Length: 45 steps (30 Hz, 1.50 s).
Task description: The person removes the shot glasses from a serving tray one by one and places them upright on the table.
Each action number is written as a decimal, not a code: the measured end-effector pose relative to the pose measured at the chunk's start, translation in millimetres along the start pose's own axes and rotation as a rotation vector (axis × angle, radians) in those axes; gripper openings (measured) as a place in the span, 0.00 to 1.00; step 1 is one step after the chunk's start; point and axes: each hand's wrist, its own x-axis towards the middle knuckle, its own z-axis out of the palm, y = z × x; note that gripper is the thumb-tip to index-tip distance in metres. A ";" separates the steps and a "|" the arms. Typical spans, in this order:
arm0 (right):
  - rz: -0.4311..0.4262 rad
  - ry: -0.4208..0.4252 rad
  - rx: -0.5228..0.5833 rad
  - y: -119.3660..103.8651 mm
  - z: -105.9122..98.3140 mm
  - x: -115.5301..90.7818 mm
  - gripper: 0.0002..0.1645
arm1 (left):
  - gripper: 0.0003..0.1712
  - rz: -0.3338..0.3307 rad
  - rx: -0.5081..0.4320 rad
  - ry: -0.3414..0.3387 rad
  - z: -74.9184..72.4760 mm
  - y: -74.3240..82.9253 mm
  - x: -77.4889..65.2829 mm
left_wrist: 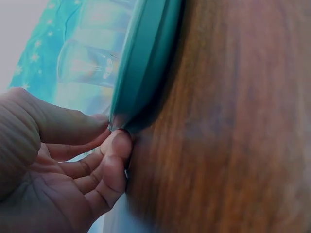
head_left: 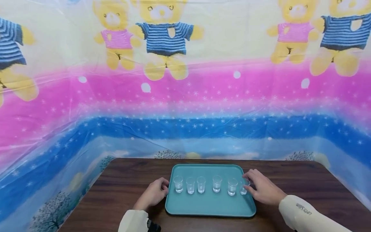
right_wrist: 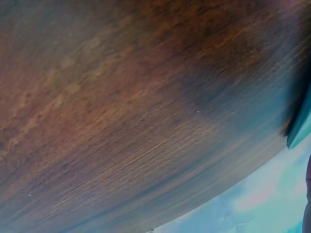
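Note:
A teal tray (head_left: 210,206) holds several small clear shot glasses in a rough row, among them a glass (head_left: 178,185) at the left end and another (head_left: 216,184) near the middle. My left hand (head_left: 156,192) is at the tray's left edge. The left wrist view shows its thumb (left_wrist: 73,124) on the rim with the fingers curled against the underside, pinching it. On the right, my right hand (head_left: 265,188) reaches over the tray's edge and holds the rightmost shot glass (head_left: 243,190) between thumb and fingers, partly covering it.
The tray lies on a dark wooden table (head_left: 116,183). Behind and at both sides hangs a printed cloth (head_left: 203,96) with teddy bears and snowflakes. In the right wrist view, mostly tabletop (right_wrist: 136,111) shows, with the tray's corner (right_wrist: 301,128) at the right.

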 end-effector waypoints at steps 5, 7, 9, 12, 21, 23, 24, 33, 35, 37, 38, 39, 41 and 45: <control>-0.024 0.024 -0.008 0.1 3.4 1.0 0.15 | 0.10 -0.016 0.012 -0.014 -2.3 -0.5 1.5; -0.027 0.038 -0.009 1.0 2.9 2.3 0.15 | 0.10 -0.014 0.004 -0.017 -2.6 -0.6 2.0; -0.033 0.062 -0.019 2.6 1.5 4.2 0.14 | 0.11 -0.008 -0.004 -0.019 -2.7 -0.1 2.6; -0.051 0.124 -0.050 6.6 -2.5 8.3 0.13 | 0.11 0.004 -0.012 -0.018 -2.9 1.9 4.1; -0.031 0.271 -0.109 23.0 -19.5 29.1 0.14 | 0.11 0.022 -0.007 0.008 -4.0 8.9 11.0; -0.007 0.294 -0.103 27.9 -20.5 33.6 0.16 | 0.11 0.024 -0.011 0.010 -3.9 8.9 11.0; 0.009 0.299 -0.102 30.8 -19.7 35.4 0.16 | 0.11 0.024 -0.014 0.009 -3.7 8.2 10.3; 0.114 0.267 -0.109 55.1 8.3 35.7 0.17 | 0.12 0.002 -0.085 -0.053 5.5 -5.7 -1.8; 0.124 0.264 -0.119 56.7 11.1 35.1 0.16 | 0.12 0.004 -0.096 -0.056 7.3 -6.1 -2.2; 0.135 0.255 -0.127 56.6 11.8 35.9 0.16 | 0.12 0.000 -0.097 -0.050 7.6 -5.4 -1.9; 0.140 0.250 -0.129 55.9 11.4 36.7 0.16 | 0.12 -0.003 -0.096 -0.047 7.4 -5.0 -1.5; 0.143 0.245 -0.129 55.0 10.7 37.6 0.16 | 0.12 -0.004 -0.094 -0.044 7.0 -4.7 -0.9; 0.146 0.238 -0.132 53.0 8.5 39.5 0.17 | 0.12 -0.003 -0.086 -0.038 5.1 -3.9 0.0; 0.137 0.253 -0.133 49.8 1.1 44.3 0.21 | 0.12 0.016 -0.065 -0.026 -0.6 -2.8 2.8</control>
